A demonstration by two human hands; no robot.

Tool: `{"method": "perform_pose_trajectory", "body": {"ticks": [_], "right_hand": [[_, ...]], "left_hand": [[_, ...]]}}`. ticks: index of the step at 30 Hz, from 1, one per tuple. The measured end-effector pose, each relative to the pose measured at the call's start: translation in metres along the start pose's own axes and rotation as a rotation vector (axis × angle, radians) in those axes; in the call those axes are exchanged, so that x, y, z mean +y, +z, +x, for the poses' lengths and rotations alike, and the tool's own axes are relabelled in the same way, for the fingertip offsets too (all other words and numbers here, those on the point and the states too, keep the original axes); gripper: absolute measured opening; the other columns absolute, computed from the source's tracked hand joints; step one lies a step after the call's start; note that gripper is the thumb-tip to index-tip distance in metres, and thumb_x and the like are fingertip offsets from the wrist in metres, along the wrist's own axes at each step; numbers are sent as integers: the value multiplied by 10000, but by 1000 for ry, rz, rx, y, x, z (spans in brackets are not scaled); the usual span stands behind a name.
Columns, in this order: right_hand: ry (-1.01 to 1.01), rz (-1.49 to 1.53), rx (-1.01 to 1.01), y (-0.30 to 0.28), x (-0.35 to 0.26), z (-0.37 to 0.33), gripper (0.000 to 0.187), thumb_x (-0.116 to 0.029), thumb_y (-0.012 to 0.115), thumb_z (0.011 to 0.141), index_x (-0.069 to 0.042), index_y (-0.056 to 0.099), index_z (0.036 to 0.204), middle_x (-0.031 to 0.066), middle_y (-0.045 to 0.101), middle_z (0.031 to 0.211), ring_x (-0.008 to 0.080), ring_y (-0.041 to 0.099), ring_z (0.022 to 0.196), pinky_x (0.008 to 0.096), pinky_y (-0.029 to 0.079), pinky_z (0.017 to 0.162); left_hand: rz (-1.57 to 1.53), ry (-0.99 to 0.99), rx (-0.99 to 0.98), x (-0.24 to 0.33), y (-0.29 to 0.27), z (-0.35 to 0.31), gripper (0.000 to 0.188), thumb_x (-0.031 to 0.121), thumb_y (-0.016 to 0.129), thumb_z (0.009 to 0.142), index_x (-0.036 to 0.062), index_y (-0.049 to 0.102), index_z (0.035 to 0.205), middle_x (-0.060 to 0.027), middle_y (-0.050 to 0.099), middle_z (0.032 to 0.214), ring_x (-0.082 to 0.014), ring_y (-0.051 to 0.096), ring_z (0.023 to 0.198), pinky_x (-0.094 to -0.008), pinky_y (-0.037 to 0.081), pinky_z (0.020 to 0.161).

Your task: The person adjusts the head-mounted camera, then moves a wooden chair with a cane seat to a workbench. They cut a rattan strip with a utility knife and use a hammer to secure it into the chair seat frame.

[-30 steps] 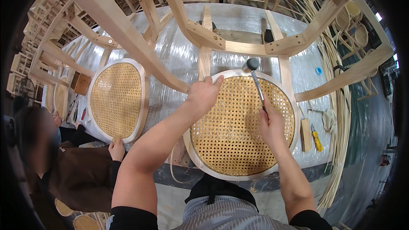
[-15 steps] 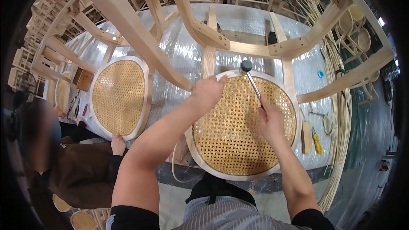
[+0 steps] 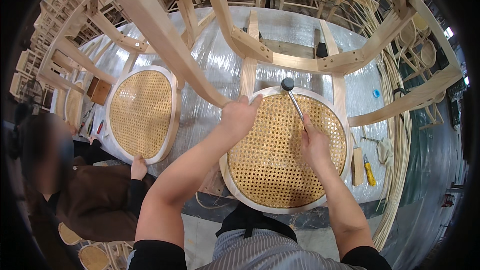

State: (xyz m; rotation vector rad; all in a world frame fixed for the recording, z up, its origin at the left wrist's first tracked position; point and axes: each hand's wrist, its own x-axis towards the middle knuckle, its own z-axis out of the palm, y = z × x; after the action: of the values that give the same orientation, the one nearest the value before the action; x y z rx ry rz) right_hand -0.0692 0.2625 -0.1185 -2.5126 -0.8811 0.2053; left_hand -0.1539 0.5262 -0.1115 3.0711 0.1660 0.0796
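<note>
A round panel of woven cane [image 3: 287, 170] in a pale wooden rim [image 3: 231, 186] lies flat in front of me, joined to an upturned wooden chair frame [image 3: 295, 62]. My right hand [image 3: 316, 142] is wrapped round the handle of a hammer with a metal shaft. Its dark, round hammer head [image 3: 287, 84] is at the rim's far edge; whether it touches is unclear. My left hand [image 3: 240, 117] is closed at the rim's upper left, thumb and forefinger pressed near the cane's edge. Anything thin between those fingers is hidden.
On the left, a person's hand [image 3: 139, 167] holds a second cane panel [image 3: 140, 115]. At the right are a yellow-handled knife [image 3: 369, 171], a wooden block [image 3: 357, 166] and a bundle of long cane strips [image 3: 397, 170]. Curved chair legs [image 3: 165, 35] rise over the plastic-covered table.
The hammer head has come slightly nearer the rim. My left hand has shifted a little toward me along the rim. A thin loop of strip at the panel's lower left has become smaller.
</note>
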Motion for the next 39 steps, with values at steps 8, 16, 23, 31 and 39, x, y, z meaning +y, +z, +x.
{"method": "perform_pose_trajectory", "body": {"ticks": [8, 16, 23, 31, 39], "right_hand": [[-78, 443, 185, -25, -28, -8, 582, -16, 601, 999, -40, 456, 1562, 231, 727, 1125, 330, 729, 895, 365, 559, 813], [71, 192, -100, -20, -38, -5, 596, -42, 581, 1017, -75, 422, 1591, 237, 707, 1172, 336, 732, 922, 399, 569, 815], [-63, 202, 96, 1, -31, -13, 597, -44, 589, 1005, -112, 452, 1582, 184, 661, 874, 347, 661, 733, 443, 530, 715], [-67, 190, 76, -1, -33, -9, 596, -33, 594, 1003, -112, 460, 1578, 204, 665, 857, 328, 661, 722, 431, 525, 689], [-118, 256, 212, 0, -30, -10, 585, -47, 595, 1006, -106, 465, 1574, 233, 685, 924, 363, 685, 770, 442, 540, 733]], "left_hand": [[52, -62, -78, 3, -1, 0, 639, 51, 607, 879, 88, 543, 1514, -129, 696, 838, -285, 711, 688, -431, 571, 608], [86, -34, -35, 2, 3, 4, 584, 92, 600, 896, 79, 579, 1480, -100, 706, 795, -248, 716, 681, -403, 560, 583], [97, -25, -62, 1, 5, 7, 567, 100, 596, 908, 118, 594, 1476, -81, 708, 791, -235, 717, 692, -394, 564, 585], [87, -56, -184, 1, 0, 10, 592, 88, 568, 932, 139, 534, 1521, -98, 719, 868, -252, 742, 787, -407, 579, 634], [42, -46, -177, 0, -4, 11, 605, 88, 566, 933, 138, 518, 1534, -103, 717, 871, -259, 739, 766, -414, 580, 626]]}}
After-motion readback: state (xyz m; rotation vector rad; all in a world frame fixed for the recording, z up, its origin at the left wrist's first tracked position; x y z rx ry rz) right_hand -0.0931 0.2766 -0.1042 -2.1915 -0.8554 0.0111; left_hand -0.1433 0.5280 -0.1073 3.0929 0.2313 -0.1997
